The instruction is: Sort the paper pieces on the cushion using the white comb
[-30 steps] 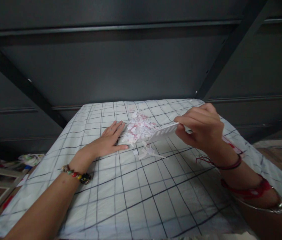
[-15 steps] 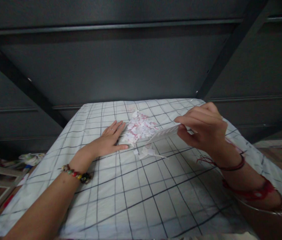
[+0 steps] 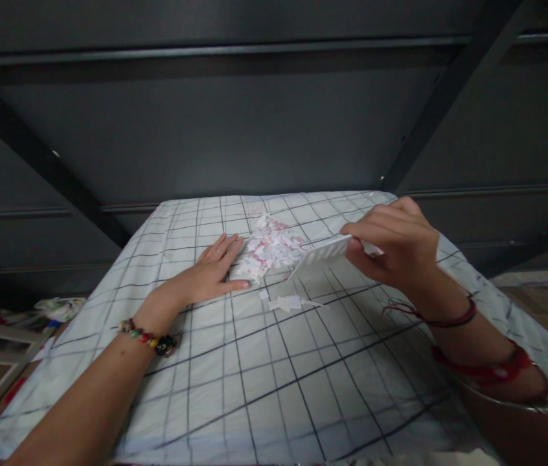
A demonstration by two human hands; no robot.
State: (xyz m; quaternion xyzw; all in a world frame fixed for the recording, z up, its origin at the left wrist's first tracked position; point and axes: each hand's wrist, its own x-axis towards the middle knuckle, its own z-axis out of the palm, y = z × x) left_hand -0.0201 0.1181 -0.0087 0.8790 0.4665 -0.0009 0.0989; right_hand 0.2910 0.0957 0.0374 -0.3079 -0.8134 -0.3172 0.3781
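A heap of small torn paper scraps (image 3: 274, 246), white with pink bits, lies on a white cloth with dark grid lines (image 3: 254, 362). My left hand (image 3: 218, 268) rests flat at the heap's left edge, fingers spread and thumb toward the scraps. My right hand (image 3: 390, 243) pinches the upper right end of a white ribbed strip (image 3: 322, 255) between thumb and fingers. The strip slants down to the left, its lower end close to the heap's right side. Below it a few loose paper scraps (image 3: 286, 303) lie apart from the heap.
A dark panelled wall (image 3: 235, 129) rises right behind the table's far edge. At the lower left stands a pale wooden frame (image 3: 2, 356) on the floor, with a crumpled plastic bag (image 3: 60, 308) near it. Something pale pokes in at the bottom edge.
The strip's lower end has lifted and swung slightly away from the loose scraps, which now lie flatter on the cloth. My left hand has stayed in place.
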